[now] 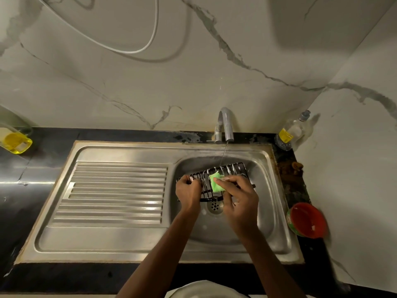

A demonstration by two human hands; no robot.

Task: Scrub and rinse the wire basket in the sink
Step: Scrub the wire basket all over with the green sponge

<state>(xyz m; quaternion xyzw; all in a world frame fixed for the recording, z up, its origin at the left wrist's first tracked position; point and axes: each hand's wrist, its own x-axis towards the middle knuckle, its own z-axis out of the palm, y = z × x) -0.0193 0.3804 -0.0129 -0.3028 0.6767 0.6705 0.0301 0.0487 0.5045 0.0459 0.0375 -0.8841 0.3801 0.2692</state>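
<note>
A black wire basket (231, 169), streaked with white foam, is held over the bowl of the steel sink (264, 214). My left hand (189, 191) grips its left end. My right hand (238, 197) presses a green scrub pad (216, 182) against the middle wires. A thin stream of water falls from the tap (225, 125) onto the basket's far edge. The drain (214, 206) shows just below the basket, between my hands.
The ribbed drainboard (116, 190) lies to the left of the bowl. A red tub (307, 220) sits on the dark counter at the right, a clear bottle (292, 132) in the back right corner, and a bottle of yellow liquid (15, 141) at far left.
</note>
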